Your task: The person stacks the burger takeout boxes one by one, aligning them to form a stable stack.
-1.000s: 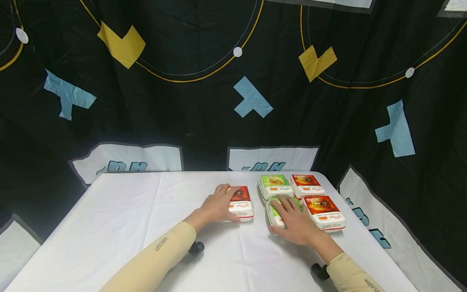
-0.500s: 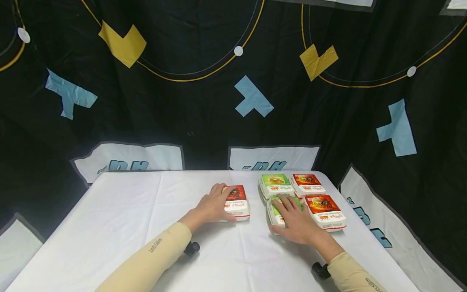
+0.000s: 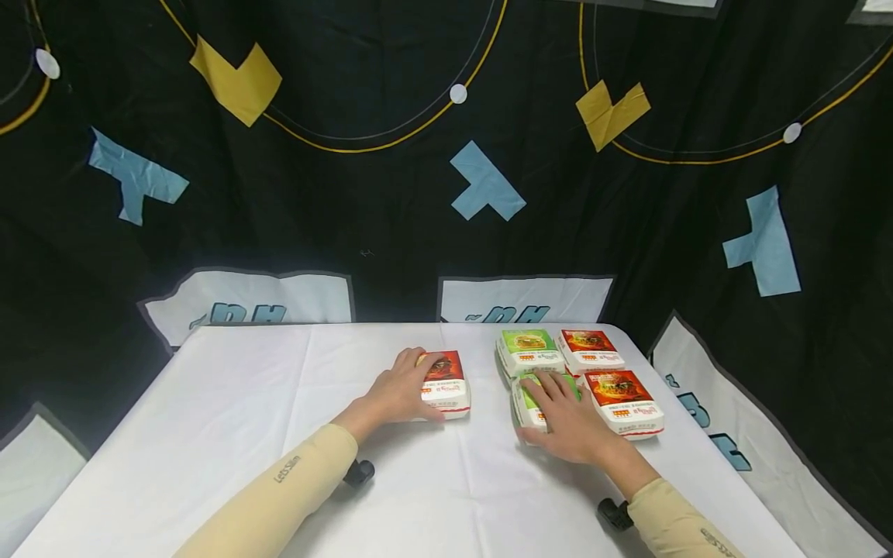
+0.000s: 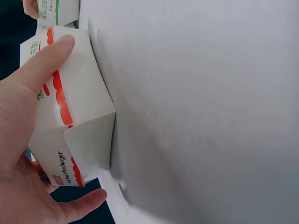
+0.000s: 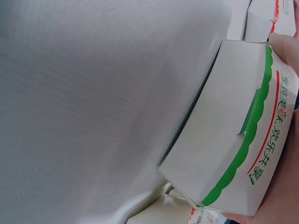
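My left hand (image 3: 399, 394) grips a red-and-white hamburger box (image 3: 448, 384) standing on the white table. In the left wrist view the thumb presses along the printed side of that box (image 4: 79, 93), and the little finger sticks out past it. Farther right, my right hand (image 3: 568, 422) holds a green-and-white hamburger box (image 3: 528, 403) from above, its fingers spread over the lid. The right wrist view shows this box (image 5: 224, 112) with a green scalloped band; the hand is mostly cut off there.
Behind the right hand stand another green box (image 3: 532, 349) and a red box (image 3: 590, 347). One more red box (image 3: 623, 399) sits just right of that hand. The white table (image 3: 230, 418) ends at a black curtain (image 3: 363, 201) with taped pieces.
My left hand has slid left with the red hamburger box, widening the gap to the other boxes. The right hand stays on the green box. The head view has shifted slightly.
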Motion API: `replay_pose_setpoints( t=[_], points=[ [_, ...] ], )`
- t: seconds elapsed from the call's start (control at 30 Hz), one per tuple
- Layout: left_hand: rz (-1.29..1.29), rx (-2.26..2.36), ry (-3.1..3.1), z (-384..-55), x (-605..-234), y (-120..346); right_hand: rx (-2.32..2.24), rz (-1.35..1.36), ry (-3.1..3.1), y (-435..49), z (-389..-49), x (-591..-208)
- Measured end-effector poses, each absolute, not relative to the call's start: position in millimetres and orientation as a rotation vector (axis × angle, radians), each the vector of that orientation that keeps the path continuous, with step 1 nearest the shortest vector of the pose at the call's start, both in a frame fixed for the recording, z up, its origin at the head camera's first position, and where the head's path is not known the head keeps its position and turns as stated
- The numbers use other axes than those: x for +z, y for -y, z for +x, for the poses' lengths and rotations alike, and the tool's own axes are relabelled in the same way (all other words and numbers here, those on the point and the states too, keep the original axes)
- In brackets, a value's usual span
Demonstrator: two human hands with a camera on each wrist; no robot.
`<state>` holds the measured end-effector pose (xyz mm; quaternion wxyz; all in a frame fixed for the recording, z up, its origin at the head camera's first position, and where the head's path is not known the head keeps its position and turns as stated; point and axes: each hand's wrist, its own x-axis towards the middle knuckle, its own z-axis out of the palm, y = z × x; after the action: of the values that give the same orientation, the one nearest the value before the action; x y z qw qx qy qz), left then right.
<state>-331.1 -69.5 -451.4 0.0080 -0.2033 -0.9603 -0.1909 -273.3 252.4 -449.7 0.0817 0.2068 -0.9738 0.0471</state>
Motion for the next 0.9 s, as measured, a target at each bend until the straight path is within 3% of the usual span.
replay_pose_setpoints(
  t=[0.9],
  points=[
    [-0.589, -0.600, 3.019, -322, -448, 96, 0.135, 0.615, 2.913, -254, -274, -452]
  ],
)
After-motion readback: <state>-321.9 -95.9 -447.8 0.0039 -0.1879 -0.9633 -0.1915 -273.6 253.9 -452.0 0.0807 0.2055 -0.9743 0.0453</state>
